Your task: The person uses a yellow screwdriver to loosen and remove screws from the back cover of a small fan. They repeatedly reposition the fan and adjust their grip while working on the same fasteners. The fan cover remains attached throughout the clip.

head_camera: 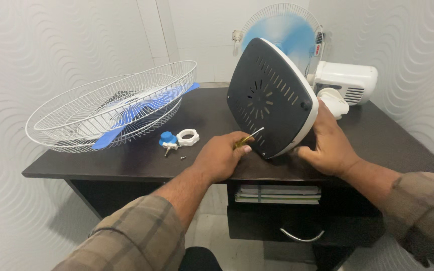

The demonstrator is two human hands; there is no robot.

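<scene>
Left hand [220,159] grip pinching a screwdriver [248,137] against the tilted fan base [269,98], right hand [330,145] grip spread steadying its rim, dark bench [126,160] beneath

White walls [51,55] embossed with a wavy relief pattern close in on both sides, and a plain white panelled wall [197,30] stands behind. A dark brown wooden table [126,160] fills the corner. Beneath its top, an open shelf [277,193] carries a flat stack of books or papers, and below that a drawer shows a curved metal handle [301,236]. The floor [217,236] is pale. The light is even and soft.
</scene>
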